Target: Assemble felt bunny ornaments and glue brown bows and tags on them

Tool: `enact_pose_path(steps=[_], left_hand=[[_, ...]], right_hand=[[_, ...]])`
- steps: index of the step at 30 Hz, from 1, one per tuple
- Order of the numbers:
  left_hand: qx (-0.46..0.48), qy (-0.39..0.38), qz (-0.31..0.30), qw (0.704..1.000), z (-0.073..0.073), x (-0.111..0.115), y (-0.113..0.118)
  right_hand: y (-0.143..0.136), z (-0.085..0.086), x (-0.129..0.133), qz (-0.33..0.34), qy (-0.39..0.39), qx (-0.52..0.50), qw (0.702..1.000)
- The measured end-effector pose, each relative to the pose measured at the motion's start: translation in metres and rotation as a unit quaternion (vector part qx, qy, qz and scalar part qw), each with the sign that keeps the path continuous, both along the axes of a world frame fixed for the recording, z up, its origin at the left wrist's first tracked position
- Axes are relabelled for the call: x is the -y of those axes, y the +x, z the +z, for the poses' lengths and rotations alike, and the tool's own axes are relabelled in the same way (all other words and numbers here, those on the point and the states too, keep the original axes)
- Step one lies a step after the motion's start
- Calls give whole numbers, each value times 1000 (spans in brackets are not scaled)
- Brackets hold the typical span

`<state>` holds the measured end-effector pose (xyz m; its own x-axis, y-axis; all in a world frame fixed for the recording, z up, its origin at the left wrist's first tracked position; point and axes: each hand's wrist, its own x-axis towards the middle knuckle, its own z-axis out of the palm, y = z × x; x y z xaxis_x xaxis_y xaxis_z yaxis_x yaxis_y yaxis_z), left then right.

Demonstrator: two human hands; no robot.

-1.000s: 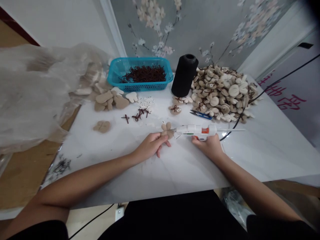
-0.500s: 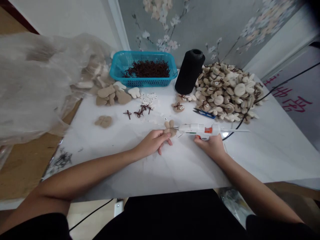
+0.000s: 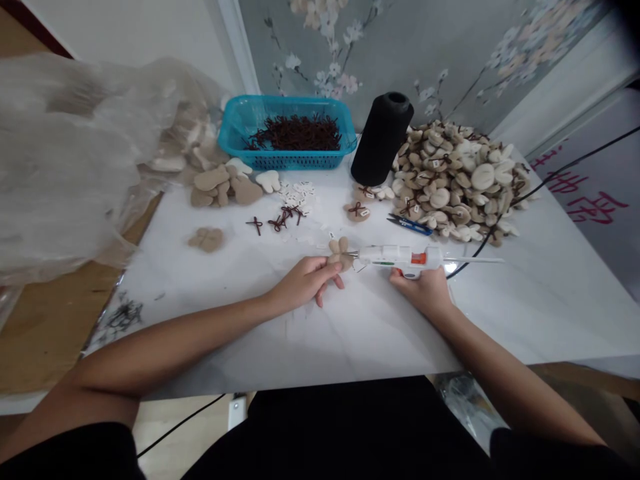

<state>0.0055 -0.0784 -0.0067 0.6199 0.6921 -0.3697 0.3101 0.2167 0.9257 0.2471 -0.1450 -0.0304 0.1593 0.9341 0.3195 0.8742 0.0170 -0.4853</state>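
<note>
My left hand pinches a small beige fabric bunny-shaped piece with two ears pointing away from me. In my right hand is a white hot glue gun, with a glue stick poking out of its back. Its metal tip meets or nearly meets the right side of the beige piece; the exact contact is too small to tell. Just beyond lie brown bows and small white labels. Two beige pieces with bows, one of them this one, lie past the glue gun.
A blue basket of brown bows and a black thread cone stand at the back. Right of them is a heap of fabric pieces, with blue thread snips in front. A black cord crosses the right side. Plastic bagging lies left.
The view has shifted very slightly. Both hands keep their places, with the glue gun's tip still at the beige piece.
</note>
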Motion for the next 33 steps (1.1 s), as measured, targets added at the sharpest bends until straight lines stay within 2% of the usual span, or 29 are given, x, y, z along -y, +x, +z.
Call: enact_pose_path(steps=[4, 7, 12, 20, 33], left_hand=[[40, -18, 4, 999, -1, -1, -1], [71, -45, 29, 996, -1, -3, 0], [71, -61, 39, 995, -1, -5, 2], [52, -48, 26, 997, -5, -5, 1], [50, -38, 17, 998, -3, -4, 2]], right_hand=[[6, -3, -1, -42, -6, 12, 999], [12, -4, 0, -70, 8, -2, 998], [13, 0, 4, -54, 6, -51, 997], [0, 7, 2, -18, 5, -9, 1000], [3, 5, 2, -27, -17, -13, 999]])
